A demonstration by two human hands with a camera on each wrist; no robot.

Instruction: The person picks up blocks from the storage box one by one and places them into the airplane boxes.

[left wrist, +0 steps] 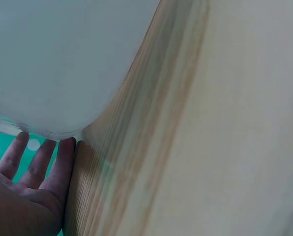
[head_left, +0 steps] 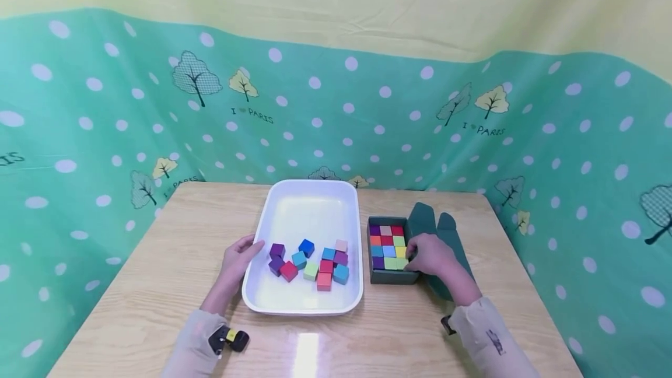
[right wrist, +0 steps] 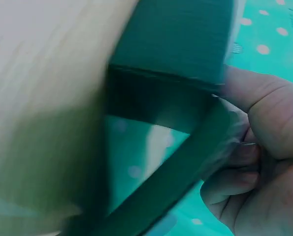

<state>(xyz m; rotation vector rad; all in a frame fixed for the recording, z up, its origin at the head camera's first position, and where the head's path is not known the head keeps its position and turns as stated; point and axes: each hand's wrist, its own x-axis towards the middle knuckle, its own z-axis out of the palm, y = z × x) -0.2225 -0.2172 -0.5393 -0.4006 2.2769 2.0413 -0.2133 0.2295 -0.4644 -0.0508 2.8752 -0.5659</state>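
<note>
My left hand (head_left: 237,260) holds the left rim of a white tray (head_left: 312,209), the thumb at the rim. In the left wrist view, fingertips touch the tray's outer side. Several coloured cubes lie loose in the tray's near half, among them a blue cube (head_left: 307,247) and a coral cube (head_left: 324,282). My right hand (head_left: 433,254) is at the right side of a dark green box (head_left: 388,277). Its thumb reaches the near right corner, beside a light green cube (head_left: 401,263); other fingers curl. The index fingertip and anything it pinches are hidden. Rows of coloured cubes fill the box.
The box's lid (head_left: 455,241) lies folded open to the right, under the right forearm. A wooden table (head_left: 157,261) bears everything. A patterned curtain (head_left: 341,115) surrounds its back and sides. Tray and box stand side by side, a narrow gap between them.
</note>
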